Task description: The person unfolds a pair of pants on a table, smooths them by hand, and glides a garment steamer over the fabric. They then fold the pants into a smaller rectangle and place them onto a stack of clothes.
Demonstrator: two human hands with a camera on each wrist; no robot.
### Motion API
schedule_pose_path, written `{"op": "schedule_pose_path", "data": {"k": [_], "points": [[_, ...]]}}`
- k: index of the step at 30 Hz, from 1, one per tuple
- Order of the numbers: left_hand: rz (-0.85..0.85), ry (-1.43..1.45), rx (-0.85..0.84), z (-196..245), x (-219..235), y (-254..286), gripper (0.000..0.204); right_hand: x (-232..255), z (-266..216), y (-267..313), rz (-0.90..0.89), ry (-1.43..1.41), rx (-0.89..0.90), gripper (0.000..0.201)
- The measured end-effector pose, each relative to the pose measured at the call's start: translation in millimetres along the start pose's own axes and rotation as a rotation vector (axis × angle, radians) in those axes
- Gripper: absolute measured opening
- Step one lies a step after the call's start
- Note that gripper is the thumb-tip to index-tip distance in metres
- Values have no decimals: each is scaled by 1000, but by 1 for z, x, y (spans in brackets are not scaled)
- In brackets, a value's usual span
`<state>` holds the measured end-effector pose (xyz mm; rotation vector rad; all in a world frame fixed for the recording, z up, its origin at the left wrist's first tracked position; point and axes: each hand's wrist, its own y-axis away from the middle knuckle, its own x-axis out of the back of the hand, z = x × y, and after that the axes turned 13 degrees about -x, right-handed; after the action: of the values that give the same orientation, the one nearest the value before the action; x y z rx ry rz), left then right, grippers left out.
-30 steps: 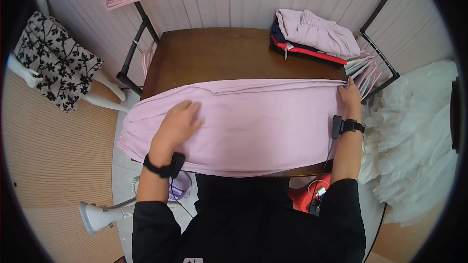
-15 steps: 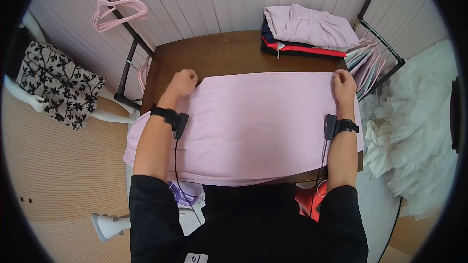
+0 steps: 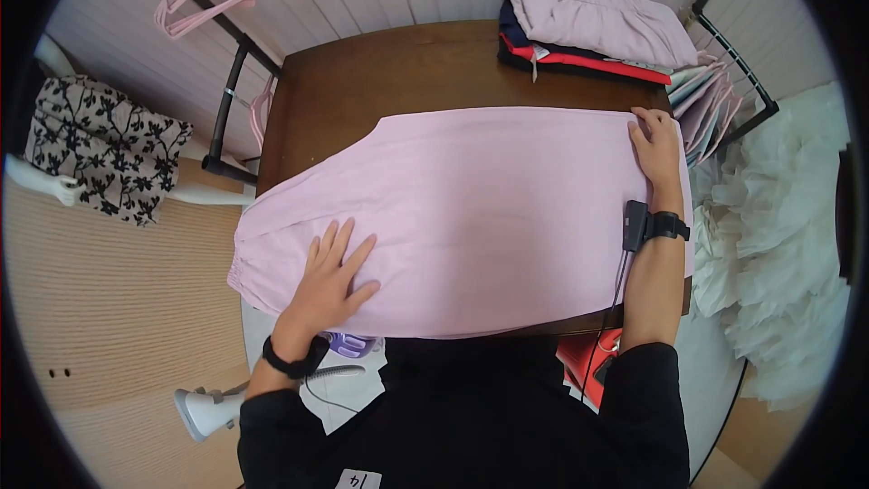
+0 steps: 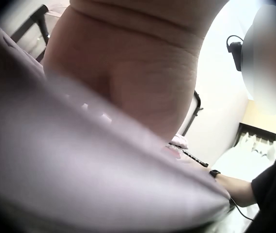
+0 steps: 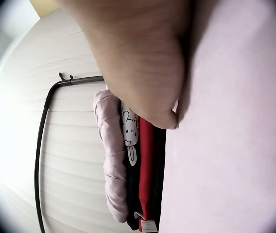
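We note the left hand [image 3: 330, 285] lying palm down with its fingers spread wide on a pale pink, soft cloth garment [image 3: 489, 217], pressing or resting on it and gripping nothing. The right hand [image 3: 659, 149] touches the garment's far right corner, fingers slightly bent; in the right wrist view its thumb meets the cloth, but we cannot tell whether it pinches the edge. The garment lies spread across a dark brown wooden table [image 3: 362, 72], its gathered end at our left apparently reaching past the tabletop, its near edge running along the table's near side. Faint creases fan out by the left hand; we judge that a sideways drag of that palm could bunch them into folds. A pull at the corner by the right hand could skew the straight far edge, and the overhanging end might draw the cloth leftward if both hands lifted. A thin black cable [image 3: 620, 276] crosses the garment from the black box-shaped wrist camera [image 3: 635, 226] and could snag or rumple the fabric as that arm moves. Beyond the right hand, near the corner, sits a stack of folded pink, red and dark cloth clothes [image 3: 602, 23]; a careless outward reach could topple it.
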<state>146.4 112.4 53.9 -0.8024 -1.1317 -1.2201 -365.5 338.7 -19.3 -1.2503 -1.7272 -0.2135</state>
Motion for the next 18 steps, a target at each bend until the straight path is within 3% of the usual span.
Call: {"op": "schedule_pose_path", "data": {"k": [3, 6, 8, 9, 11, 14, 15, 18], "points": [[42, 55, 83, 14, -8, 41, 66, -1, 4, -2, 16, 95, 26, 31], [174, 24, 143, 26, -23, 66, 61, -4, -1, -12, -63, 175, -91, 34], [215, 36, 126, 32, -32, 76, 61, -9, -17, -19, -99, 236, -38, 35], [240, 37, 98, 36, -37, 78, 61, -7, -42, -20, -133, 291, -7, 35], [278, 63, 84, 51, -35, 71, 62, -12, -117, -8, -177, 139, 246, 39], [255, 52, 67, 63, -38, 63, 63, -50, -215, 30, -453, -45, 530, 41], [260, 52, 67, 61, -42, 65, 63, -57, -248, 43, -623, -92, 634, 43], [229, -31, 56, 57, -48, 70, 61, -113, -286, 80, -708, -59, 728, 49]]}}
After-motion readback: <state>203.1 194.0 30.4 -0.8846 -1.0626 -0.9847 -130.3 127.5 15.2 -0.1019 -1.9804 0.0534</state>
